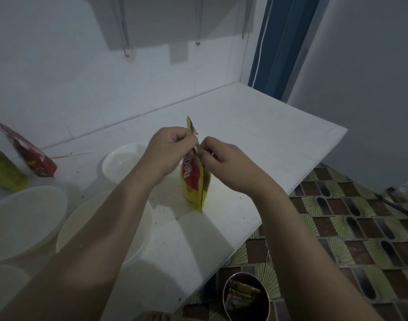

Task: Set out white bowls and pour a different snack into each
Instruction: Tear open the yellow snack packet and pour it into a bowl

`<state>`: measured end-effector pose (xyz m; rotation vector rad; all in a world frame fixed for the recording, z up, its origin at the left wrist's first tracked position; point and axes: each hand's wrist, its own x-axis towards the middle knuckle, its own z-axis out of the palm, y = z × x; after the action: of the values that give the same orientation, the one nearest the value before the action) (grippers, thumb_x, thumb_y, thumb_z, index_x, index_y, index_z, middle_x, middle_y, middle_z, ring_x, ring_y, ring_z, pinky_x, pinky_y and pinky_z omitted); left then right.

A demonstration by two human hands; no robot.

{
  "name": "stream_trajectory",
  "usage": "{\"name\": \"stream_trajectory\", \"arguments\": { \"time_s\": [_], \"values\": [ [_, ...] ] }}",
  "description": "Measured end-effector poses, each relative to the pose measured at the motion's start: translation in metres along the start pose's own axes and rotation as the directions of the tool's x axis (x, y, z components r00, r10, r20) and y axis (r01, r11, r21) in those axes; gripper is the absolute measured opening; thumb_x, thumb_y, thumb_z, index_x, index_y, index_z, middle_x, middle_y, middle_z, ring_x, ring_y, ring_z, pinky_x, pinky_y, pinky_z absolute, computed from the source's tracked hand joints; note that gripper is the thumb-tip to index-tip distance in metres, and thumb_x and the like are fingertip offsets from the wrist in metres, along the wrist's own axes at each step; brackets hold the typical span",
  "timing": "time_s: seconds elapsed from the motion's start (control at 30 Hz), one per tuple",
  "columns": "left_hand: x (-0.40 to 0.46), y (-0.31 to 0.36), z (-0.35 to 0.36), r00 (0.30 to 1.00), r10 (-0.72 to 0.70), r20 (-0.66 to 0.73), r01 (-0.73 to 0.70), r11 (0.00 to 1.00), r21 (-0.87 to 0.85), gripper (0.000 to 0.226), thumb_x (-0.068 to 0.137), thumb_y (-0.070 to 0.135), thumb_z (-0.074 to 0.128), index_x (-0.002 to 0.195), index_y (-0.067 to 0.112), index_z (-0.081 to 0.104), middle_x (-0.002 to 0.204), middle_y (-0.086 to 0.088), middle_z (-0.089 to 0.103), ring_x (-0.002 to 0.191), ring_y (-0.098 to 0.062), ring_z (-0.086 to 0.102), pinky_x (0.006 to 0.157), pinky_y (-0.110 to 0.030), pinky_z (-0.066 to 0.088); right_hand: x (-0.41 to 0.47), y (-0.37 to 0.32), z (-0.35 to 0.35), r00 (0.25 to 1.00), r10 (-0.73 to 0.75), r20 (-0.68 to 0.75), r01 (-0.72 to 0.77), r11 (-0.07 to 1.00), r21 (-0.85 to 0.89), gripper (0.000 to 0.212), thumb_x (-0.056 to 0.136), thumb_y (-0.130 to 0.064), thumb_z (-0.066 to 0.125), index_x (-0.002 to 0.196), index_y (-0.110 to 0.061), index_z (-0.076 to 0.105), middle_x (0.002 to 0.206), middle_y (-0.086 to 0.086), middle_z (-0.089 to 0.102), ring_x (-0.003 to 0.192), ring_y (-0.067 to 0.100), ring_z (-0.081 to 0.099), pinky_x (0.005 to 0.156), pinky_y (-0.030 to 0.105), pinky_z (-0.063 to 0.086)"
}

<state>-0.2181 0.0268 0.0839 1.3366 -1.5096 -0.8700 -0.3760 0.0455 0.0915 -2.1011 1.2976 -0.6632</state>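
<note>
The left hand [168, 150] and right hand [228, 165] pinch the top edge of an upright yellow snack packet [194, 184] on the white counter [267, 140]. Three white bowls [124, 161] sit left; the far one is behind the left wrist.

A single wide-angle head view looks forward and steeply down from close above the white table [256, 140], facing its far tiled wall. The table fills the middle of the picture; patterned floor [348, 228] shows beyond its right edge, walls behind it.
</note>
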Motion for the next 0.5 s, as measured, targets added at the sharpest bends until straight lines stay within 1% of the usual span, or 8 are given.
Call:
{"name": "stream_trajectory", "arguments": {
  "time_s": [0.03, 0.07, 0.17, 0.2, 0.23, 0.3, 0.4, 0.5],
  "values": [
    [0.002, 0.0, 0.0, 1.0, -0.003, -0.018, 0.003, 1.0, 0.001, 0.024, 0.065, 0.029, 0.051, 0.057, 0.009, 0.059, 0.053, 0.003, 0.057, 0.063, -0.017, 0.051, 0.07, -0.034, 0.043, -0.002, -0.001, -0.001, 1.0, 0.013, 0.026, -0.012, 1.0, -0.026, 0.026, 0.1, -0.026, 0.042, 0.086, -0.007, 0.051, 0.075, 0.004, 0.057, 0.065, 0.015, 0.047, 0.059, 0.027, 0.039],
    [0.004, -0.001, -0.001, 0.999, -0.005, -0.035, 0.005, 1.0, 0.001, 0.026, 0.065, 0.029, 0.051, 0.057, 0.006, 0.058, 0.052, 0.004, 0.057, 0.062, -0.016, 0.05, 0.069, -0.034, 0.042, -0.004, 0.0, -0.001, 0.999, 0.026, 0.048, -0.025, 0.999, -0.041, 0.027, 0.099, -0.026, 0.041, 0.082, -0.006, 0.049, 0.076, 0.008, 0.058, 0.066, 0.017, 0.047, 0.061, 0.031, 0.041],
    [0.007, 0.0, -0.003, 0.999, -0.021, -0.044, 0.02, 1.0, -0.013, 0.024, 0.067, 0.031, 0.051, 0.048, 0.016, 0.054, 0.048, 0.009, 0.054, 0.058, -0.014, 0.048, 0.071, -0.035, 0.045, -0.008, 0.001, 0.002, 0.995, 0.049, 0.093, -0.046, 0.998, -0.031, 0.028, 0.096, -0.022, 0.041, 0.082, 0.002, 0.046, 0.091, 0.023, 0.062, 0.069, 0.024, 0.048, 0.066, 0.043, 0.049],
    [0.007, 0.0, -0.003, 0.999, -0.03, -0.039, 0.029, 0.999, -0.022, 0.024, 0.067, 0.03, 0.051, 0.046, 0.019, 0.054, 0.048, 0.009, 0.053, 0.059, -0.015, 0.048, 0.071, -0.038, 0.047, -0.008, 0.002, 0.003, 0.993, 0.05, 0.103, -0.049, 0.999, -0.014, 0.027, 0.096, -0.02, 0.041, 0.084, 0.004, 0.046, 0.093, 0.026, 0.062, 0.066, 0.02, 0.047, 0.064, 0.042, 0.05],
    [0.006, 0.0, -0.004, 0.999, -0.036, -0.038, 0.035, 0.999, -0.026, 0.024, 0.068, 0.03, 0.051, 0.046, 0.02, 0.053, 0.049, 0.008, 0.054, 0.06, -0.015, 0.049, 0.074, -0.043, 0.05, -0.008, 0.002, 0.003, 0.993, 0.05, 0.107, -0.052, 0.999, 0.012, 0.027, 0.096, -0.018, 0.042, 0.084, 0.005, 0.046, 0.093, 0.027, 0.061, 0.063, 0.017, 0.047, 0.059, 0.037, 0.049],
    [0.003, 0.001, -0.006, 0.999, -0.045, -0.025, 0.046, 0.999, 0.018, 0.024, 0.071, 0.031, 0.051, 0.051, 0.019, 0.055, 0.054, 0.008, 0.057, 0.063, -0.015, 0.051, 0.081, -0.049, 0.053, -0.008, 0.001, 0.005, 0.995, 0.056, 0.087, -0.064, 0.994, 0.085, 0.025, 0.096, -0.016, 0.043, 0.082, 0.005, 0.045, 0.09, 0.028, 0.059, 0.058, 0.016, 0.046, 0.054, 0.028, 0.042],
    [-0.008, 0.003, -0.014, 0.993, -0.096, 0.071, 0.081, 0.979, 0.187, 0.032, 0.081, 0.041, 0.051, 0.06, 0.018, 0.057, 0.062, 0.007, 0.064, 0.066, -0.013, 0.06, 0.08, -0.043, 0.052, -0.007, 0.0, 0.007, 0.998, 0.053, 0.044, -0.06, 0.981, 0.182, 0.025, 0.097, -0.015, 0.043, 0.08, 0.003, 0.044, 0.083, 0.027, 0.054, 0.057, 0.017, 0.046, 0.056, 0.03, 0.043],
    [-0.018, 0.008, -0.017, 0.974, -0.134, 0.182, 0.081, 0.959, 0.273, 0.035, 0.083, 0.041, 0.046, 0.063, 0.017, 0.062, 0.067, 0.002, 0.071, 0.074, -0.016, 0.067, 0.085, -0.041, 0.051, -0.005, -0.006, 0.01, 0.999, 0.013, 0.043, -0.02, 0.984, 0.178, 0.024, 0.098, -0.015, 0.043, 0.083, 0.002, 0.05, 0.076, 0.019, 0.054, 0.055, 0.016, 0.049, 0.055, 0.028, 0.045]
  ]
}}
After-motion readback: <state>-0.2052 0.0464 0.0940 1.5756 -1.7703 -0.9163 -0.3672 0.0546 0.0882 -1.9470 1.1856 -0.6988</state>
